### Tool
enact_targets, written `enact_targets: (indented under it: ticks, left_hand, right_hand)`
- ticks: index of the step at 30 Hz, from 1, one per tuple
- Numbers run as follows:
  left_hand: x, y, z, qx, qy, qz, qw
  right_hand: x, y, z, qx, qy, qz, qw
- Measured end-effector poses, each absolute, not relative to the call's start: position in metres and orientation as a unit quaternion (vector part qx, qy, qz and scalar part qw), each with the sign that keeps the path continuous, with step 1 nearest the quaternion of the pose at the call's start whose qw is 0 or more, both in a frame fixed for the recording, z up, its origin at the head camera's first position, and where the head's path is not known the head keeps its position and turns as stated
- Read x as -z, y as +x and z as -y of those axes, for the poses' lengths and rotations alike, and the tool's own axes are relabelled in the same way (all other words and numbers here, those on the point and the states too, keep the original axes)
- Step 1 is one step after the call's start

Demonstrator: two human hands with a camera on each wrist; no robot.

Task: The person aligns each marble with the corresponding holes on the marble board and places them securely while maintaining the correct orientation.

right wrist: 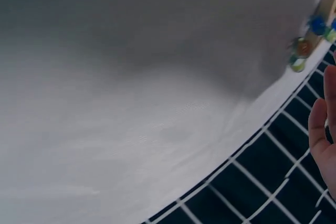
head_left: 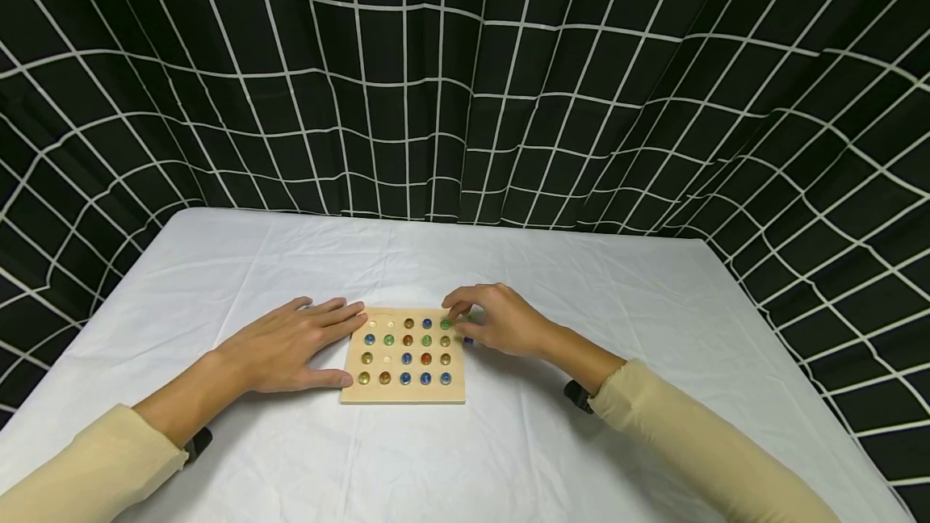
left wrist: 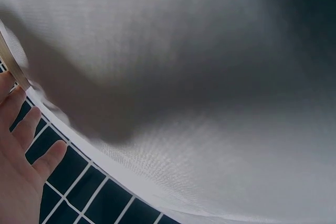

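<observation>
A pale wooden board (head_left: 403,403) lies on the table, with round hollows that hold blue, green, amber and red glass marbles. Three hollows hold no marble: two at the far left and one in the third row. My left hand (head_left: 291,345) rests at the board's left edge, its fingers extended and its thumb on the near-left part. My right hand (head_left: 508,321) is at the far-right corner with bent fingers, the tips close to a green marble (head_left: 446,324). Whether these fingers pinch a marble is hidden. Loose marbles lie beside the board under this hand, including a blue one (head_left: 468,340).
A white cloth covers the table (head_left: 581,442). Behind it and at both sides hangs a black curtain (head_left: 407,103) with a white grid. In the right wrist view, loose orange-and-green marbles (right wrist: 300,53) sit against the board's edge.
</observation>
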State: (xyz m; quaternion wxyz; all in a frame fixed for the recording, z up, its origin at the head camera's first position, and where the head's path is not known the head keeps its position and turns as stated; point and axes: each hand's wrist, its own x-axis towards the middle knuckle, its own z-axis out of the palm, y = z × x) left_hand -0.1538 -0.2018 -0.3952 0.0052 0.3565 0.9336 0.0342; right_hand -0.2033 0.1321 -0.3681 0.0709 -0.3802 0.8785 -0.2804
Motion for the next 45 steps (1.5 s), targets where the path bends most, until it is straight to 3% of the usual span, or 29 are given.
enact_targets:
  ticks: [21,45]
  left_hand:
    - [0.396,-0.153,0.202,-0.032,0.350,-0.936,0.010]
    - [0.396,-0.153,0.202,-0.041,0.353,-0.935,-0.001]
  right_hand:
    - [0.385,-0.204,-0.168,0.258,-0.354,-0.896,0.071]
    - [0.382,-0.202,-0.159,0.269,-0.362,-0.891,0.061]
